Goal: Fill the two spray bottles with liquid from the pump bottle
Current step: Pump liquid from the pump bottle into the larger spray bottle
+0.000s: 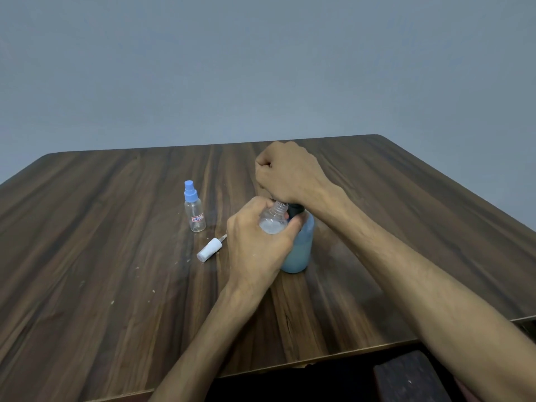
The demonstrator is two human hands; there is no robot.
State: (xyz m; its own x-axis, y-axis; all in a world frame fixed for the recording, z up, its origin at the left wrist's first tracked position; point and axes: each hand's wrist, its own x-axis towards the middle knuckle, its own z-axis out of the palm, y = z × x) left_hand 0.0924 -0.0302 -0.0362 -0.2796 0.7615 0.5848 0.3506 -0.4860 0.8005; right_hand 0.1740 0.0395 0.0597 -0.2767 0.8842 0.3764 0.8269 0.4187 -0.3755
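Head view: two spray bottles [195, 210] [274, 220], one pump bottle [300, 248], one loose cap [209, 250]

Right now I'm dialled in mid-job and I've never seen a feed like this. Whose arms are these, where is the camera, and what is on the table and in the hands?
There is no machine here: a person works with bare hands, and the single picture comes from a camera on their head, looking forward and down.

The left hand grips a small clear spray bottle with its top off, the open neck tilted toward the pump bottle, which holds blue liquid.

The right hand sits over the pump bottle's top, fingers curled; the pump head itself is hidden under it.

On the wooden table a second spray bottle stands upright with its blue cap on, and a white spray top lies on its side.
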